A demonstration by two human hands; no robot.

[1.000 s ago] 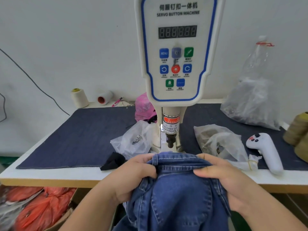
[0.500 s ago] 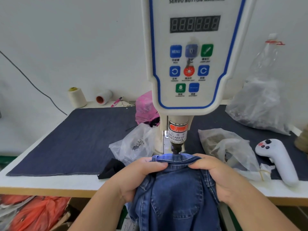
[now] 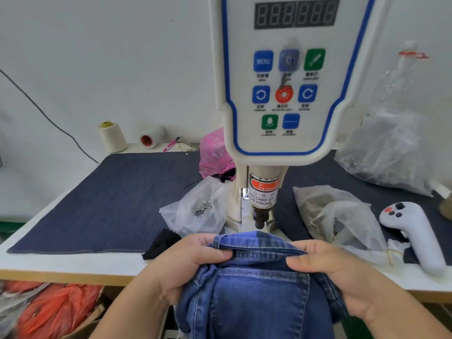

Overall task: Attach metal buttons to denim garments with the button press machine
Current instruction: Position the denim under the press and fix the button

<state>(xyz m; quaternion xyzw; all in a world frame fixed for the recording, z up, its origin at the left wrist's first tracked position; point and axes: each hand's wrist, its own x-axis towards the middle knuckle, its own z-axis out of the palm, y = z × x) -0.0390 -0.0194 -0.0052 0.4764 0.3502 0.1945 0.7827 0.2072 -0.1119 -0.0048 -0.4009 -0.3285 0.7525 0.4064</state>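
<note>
Both hands have pushed the denim waistband (image 3: 254, 243) forward, so its top edge now lies beneath the press head (image 3: 259, 217), just beyond the left hand (image 3: 186, 263) and right hand (image 3: 335, 272), which grip it closer together.

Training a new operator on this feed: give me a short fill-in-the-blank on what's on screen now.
1. Both hands, left hand and right hand, grip the blue denim garment by its ____.
2. The white handheld controller lies to the ____ of the white button press machine.
3. The machine's orange label reads ____.

Answers: waistband; right; WARNING
</note>
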